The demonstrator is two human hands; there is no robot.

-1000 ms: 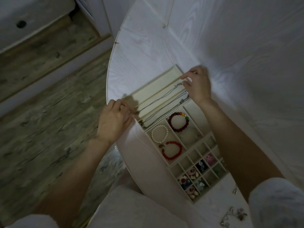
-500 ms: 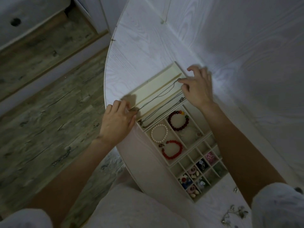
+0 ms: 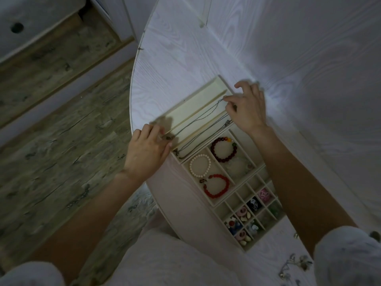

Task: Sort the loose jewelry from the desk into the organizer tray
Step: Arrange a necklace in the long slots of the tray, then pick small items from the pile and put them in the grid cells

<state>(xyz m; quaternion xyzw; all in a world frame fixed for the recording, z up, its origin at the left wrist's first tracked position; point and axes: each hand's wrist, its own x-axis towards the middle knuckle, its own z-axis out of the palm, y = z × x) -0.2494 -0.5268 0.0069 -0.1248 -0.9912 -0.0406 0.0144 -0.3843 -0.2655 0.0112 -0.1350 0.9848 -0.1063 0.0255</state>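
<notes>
A cream organizer tray [image 3: 186, 109] lies on the white desk [image 3: 175, 58]. A thin grey chain necklace [image 3: 198, 119] stretches along one of the tray's long slots. My left hand [image 3: 147, 153] pinches its pendant end at the slot's near-left end. My right hand [image 3: 246, 108] pinches the chain's other end at the far-right end. Another chain [image 3: 206, 137] lies in the neighbouring long slot. The middle compartments hold a white pearl bracelet [image 3: 200, 165], a dark red bead bracelet [image 3: 223, 149] and a bright red bracelet [image 3: 216, 185].
Small square cells [image 3: 247, 219] at the tray's near end hold earrings and small pieces. Loose silver jewelry [image 3: 292, 265] lies on the desk at the lower right. The desk's curved edge [image 3: 132, 112] runs just left of my left hand, above wooden floor. A white wall rises on the right.
Both hands have lowered the necklace so it lies straighter in the long slot. My right hand's fingers have spread a little at the far end.
</notes>
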